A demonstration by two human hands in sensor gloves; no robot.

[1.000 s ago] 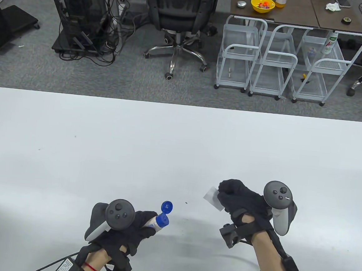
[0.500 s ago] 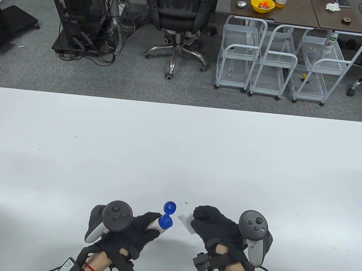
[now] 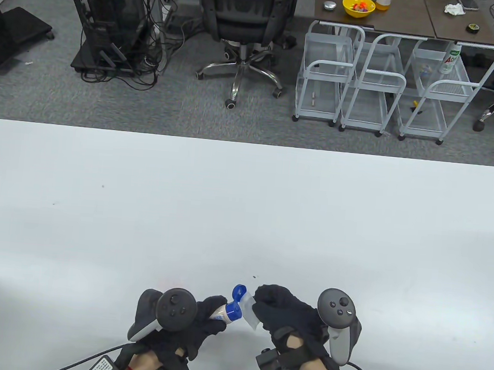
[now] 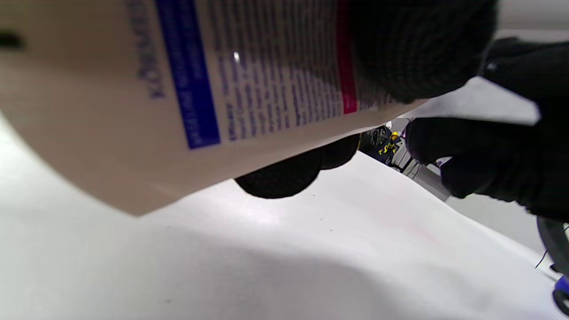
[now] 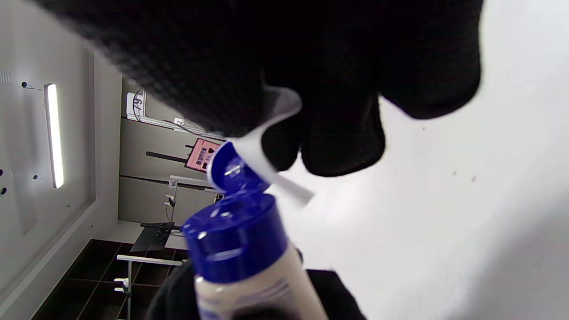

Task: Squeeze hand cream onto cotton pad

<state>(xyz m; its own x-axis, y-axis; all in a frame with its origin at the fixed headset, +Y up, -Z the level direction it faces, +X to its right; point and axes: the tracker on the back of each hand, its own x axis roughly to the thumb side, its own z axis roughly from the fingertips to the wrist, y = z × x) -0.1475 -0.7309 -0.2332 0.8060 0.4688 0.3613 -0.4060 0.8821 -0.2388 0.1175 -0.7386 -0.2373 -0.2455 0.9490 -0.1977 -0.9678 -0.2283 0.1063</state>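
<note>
Black-gloved, the left hand (image 3: 195,324) grips a cream-coloured hand cream tube (image 3: 222,313) near the table's (image 3: 245,202) front edge, fingers wrapped around its body, blue cap end pointing toward the right hand (image 3: 287,318). The blue flip lid (image 3: 238,291) stands open, hinged up just above the nozzle. In the left wrist view the tube (image 4: 178,89) fills the upper frame, its printed label showing a blue band and a red stripe, a gloved finger pressed over its far end. Just beside the tube's cap, the right hand pinches a white cotton pad (image 3: 249,311) between curled fingers, the pad's face turned toward the cap and touching or almost touching it; the right wrist view shows the pad (image 5: 262,151) bent over the open lid (image 5: 226,171), but whether any cream is on it cannot be told. Beyond the tube, across the table's far edge, stand a black office chair (image 3: 245,18) and three white wire carts (image 3: 383,84) on grey carpet.
</note>
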